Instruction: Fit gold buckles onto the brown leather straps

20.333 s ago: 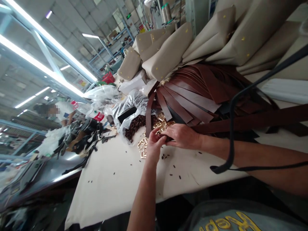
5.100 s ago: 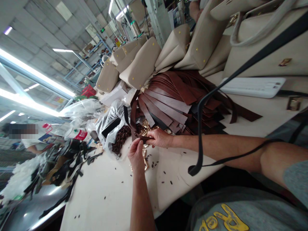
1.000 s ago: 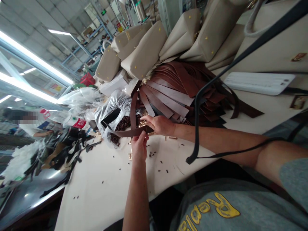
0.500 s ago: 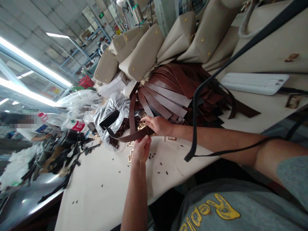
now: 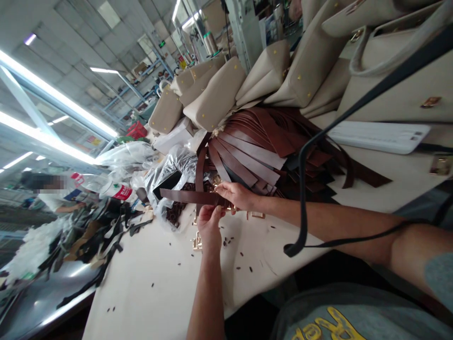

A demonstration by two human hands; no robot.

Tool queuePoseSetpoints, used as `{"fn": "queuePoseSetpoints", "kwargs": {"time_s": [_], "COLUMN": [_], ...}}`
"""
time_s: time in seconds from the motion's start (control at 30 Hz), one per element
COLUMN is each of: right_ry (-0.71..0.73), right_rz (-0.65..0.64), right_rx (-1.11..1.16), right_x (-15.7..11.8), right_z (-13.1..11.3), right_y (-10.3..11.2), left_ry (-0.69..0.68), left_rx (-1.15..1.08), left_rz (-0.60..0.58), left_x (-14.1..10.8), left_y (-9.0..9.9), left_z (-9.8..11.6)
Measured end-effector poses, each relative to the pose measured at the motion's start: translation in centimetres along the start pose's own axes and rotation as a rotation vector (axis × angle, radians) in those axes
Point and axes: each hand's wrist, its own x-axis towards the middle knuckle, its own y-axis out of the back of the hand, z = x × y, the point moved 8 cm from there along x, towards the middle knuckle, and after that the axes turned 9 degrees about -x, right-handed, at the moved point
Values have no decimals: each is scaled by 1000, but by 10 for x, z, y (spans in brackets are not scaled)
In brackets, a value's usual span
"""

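A dark brown leather strap (image 5: pixel 187 196) runs level between my hands, its free end pointing left. My left hand (image 5: pixel 209 222) pinches it from below, with the thumb on top. On the right, my right hand (image 5: pixel 236 194) is closed on the strap's other end, where a bit of gold metal shows between the fingers. Behind my hands a fanned bundle of brown straps (image 5: pixel 262 137) lies on the table. Gold buckles (image 5: pixel 197 242) sit beside my left wrist, and small dark pieces (image 5: pixel 226 242) are scattered on the white tabletop (image 5: pixel 148 264).
Beige bags (image 5: pixel 215 94) stand along the back. Left of my hands are an open plastic bag (image 5: pixel 180 160) with dark pieces and a bottle (image 5: pixel 115 189). A black cord (image 5: pixel 300 189) hangs in front at the right. Another person (image 5: pixel 53 193) is at far left.
The strap's free end has straightened from a droopy curve into a level line. The head view has shifted, so the whole scene sits slightly lower and further right.
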Motion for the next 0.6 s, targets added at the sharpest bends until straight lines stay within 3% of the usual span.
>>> {"fn": "queuePoseSetpoints", "kwargs": {"time_s": [0.13, 0.23, 0.43, 0.6], "right_ry": [-89, -119, -118, -106], "right_rz": [-136, -168, -85, -17], "right_rx": [52, 65, 108, 85], "right_x": [-3, -4, -4, -6], "right_z": [6, 13, 12, 9], "right_y": [-14, -21, -24, -23], "left_ry": [-17, -46, -73, 8], "left_rx": [2, 8, -54, -175], "left_rz": [99, 168, 185, 169], "left_x": [1, 0, -1, 4], "left_y": [14, 19, 15, 16], "left_z": [2, 5, 10, 9]}}
